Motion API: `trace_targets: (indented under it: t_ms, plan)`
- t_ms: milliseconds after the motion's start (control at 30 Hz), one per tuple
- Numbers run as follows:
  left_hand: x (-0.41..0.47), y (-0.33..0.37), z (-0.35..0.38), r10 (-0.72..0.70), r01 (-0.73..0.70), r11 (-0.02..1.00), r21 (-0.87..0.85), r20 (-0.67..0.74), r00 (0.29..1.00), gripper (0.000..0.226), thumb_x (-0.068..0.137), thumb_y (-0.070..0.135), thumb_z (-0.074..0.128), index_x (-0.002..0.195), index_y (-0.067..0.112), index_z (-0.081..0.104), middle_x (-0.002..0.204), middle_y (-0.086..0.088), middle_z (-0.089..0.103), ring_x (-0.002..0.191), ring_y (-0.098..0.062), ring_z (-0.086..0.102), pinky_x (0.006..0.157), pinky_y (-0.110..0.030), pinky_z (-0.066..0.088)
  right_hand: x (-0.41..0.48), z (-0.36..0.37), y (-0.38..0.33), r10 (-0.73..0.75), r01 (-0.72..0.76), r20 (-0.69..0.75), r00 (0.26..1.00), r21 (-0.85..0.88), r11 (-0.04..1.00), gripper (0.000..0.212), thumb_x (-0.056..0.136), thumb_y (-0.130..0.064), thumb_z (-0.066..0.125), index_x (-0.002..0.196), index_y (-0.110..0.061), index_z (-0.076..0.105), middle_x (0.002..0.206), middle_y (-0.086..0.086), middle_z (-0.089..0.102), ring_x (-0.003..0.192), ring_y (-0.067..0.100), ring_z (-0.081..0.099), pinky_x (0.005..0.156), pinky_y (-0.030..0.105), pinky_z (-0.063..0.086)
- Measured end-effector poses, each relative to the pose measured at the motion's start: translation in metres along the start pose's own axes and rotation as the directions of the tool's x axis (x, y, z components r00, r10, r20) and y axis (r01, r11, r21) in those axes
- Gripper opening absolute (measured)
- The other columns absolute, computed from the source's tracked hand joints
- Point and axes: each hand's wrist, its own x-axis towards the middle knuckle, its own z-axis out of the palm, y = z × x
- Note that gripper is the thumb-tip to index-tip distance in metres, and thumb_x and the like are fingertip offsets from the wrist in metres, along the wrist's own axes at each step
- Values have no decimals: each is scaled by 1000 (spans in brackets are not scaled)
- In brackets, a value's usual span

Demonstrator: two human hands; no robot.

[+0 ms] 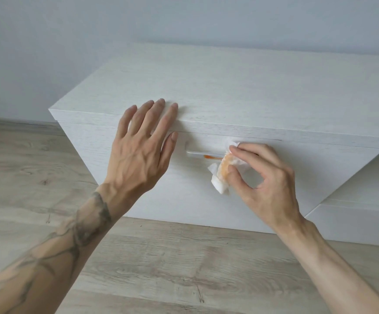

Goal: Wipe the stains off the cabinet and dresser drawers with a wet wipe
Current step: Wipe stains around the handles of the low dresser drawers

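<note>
Wet wipe [223, 171] at drawer handle [203, 152]

The orange-smeared wet wipe presses on the handle's right end, pinched between thumb and forefinger of the right hand [268, 177]. An orange stain [211, 157] shows under the bar. The left hand [143, 146] rests on the front edge of the cabinet top [229, 91], fingers straight and spread. The drawer front [138, 189] is closed, contents unseen. Wood floor [161, 257] lies open below.

No text, label, brand or number can be read. The white dresser [229, 91], its drawer front [161, 196] and handle [197, 152] are plain, and the wet wipe [223, 171] shows only an orange smear. The tattoo [79, 227] on the left forearm seems to be a pattern, not lettering.
</note>
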Motion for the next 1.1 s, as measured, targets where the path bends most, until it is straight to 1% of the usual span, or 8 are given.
trace_targets:
  t_ms: [67, 200, 300, 467, 667, 833, 1000, 1100]
  plan:
    - [0, 1, 1, -6, 6, 1000, -6, -8, 1000, 52, 114, 35, 31, 161, 15, 36, 161, -10, 42, 150, -31, 38, 126, -49, 24, 1, 2, 4, -47, 47, -35, 998, -17, 999, 30, 92, -17, 85, 119, -5, 79, 117, 3, 73, 108, 13, 68, 98, 23, 54]
    - [-2, 0, 6, 2, -2, 1000, -4, -45, 999, 52, 113, 35, 32, 161, 14, 37, 160, -11, 43, 149, -32, 38, 126, -50, 23, 5, 7, 12, -118, 119, -88, 989, -2, 993, 19, 90, -5, 84, 109, -4, 81, 105, 6, 76, 99, 18, 70, 91, 30, 57]
    - [-1, -1, 12, -8, 7, 1000, -14, -82, 997, 52, 113, 36, 34, 160, 14, 38, 157, -11, 46, 147, -32, 40, 126, -49, 22, 7, 9, 11, -139, 140, -94, 986, 13, 990, 14, 91, -7, 81, 104, -4, 82, 101, 7, 76, 94, 23, 71, 86, 32, 57]
    - [-2, -1, 28, -1, 1, 1000, 2, -151, 989, 53, 112, 37, 35, 160, 13, 38, 153, -12, 48, 143, -35, 42, 125, -51, 22, 15, 23, 4, -221, 217, -77, 972, -60, 974, 10, 89, -12, 85, 99, -11, 84, 96, -1, 77, 87, 19, 70, 84, 37, 49]
    - [0, -5, 43, -2, 7, 1000, 16, -252, 968, 50, 111, 31, 38, 157, 11, 42, 149, -14, 52, 139, -38, 44, 123, -54, 24, 7, 26, 5, -197, 189, -125, 972, -75, 979, 7, 91, -12, 85, 98, -10, 84, 93, 1, 77, 88, 22, 69, 83, 43, 48]
    - [0, -8, 50, 10, -3, 1000, 25, -275, 961, 52, 112, 33, 37, 159, 12, 38, 150, -15, 50, 142, -38, 40, 124, -52, 20, 13, 33, 2, -252, 245, -88, 964, -83, 966, 8, 90, -13, 86, 98, -10, 85, 94, 0, 77, 89, 21, 69, 84, 43, 48]
    - [0, -13, 54, 43, -26, 998, 63, -286, 957, 55, 112, 37, 38, 162, 15, 31, 155, -17, 46, 147, -36, 34, 127, -50, 14, 9, 35, -2, -170, 163, -129, 977, -66, 984, 7, 91, -11, 85, 98, -9, 84, 93, 2, 76, 91, 22, 67, 82, 44, 52]
    - [-1, -18, 59, 59, -28, 995, 100, -319, 946, 56, 112, 39, 38, 163, 17, 30, 157, -18, 44, 149, -37, 34, 128, -50, 12, 15, 45, -8, -227, 222, -84, 970, -66, 973, 9, 91, -13, 86, 98, -10, 84, 94, 1, 76, 90, 22, 68, 82, 46, 50]
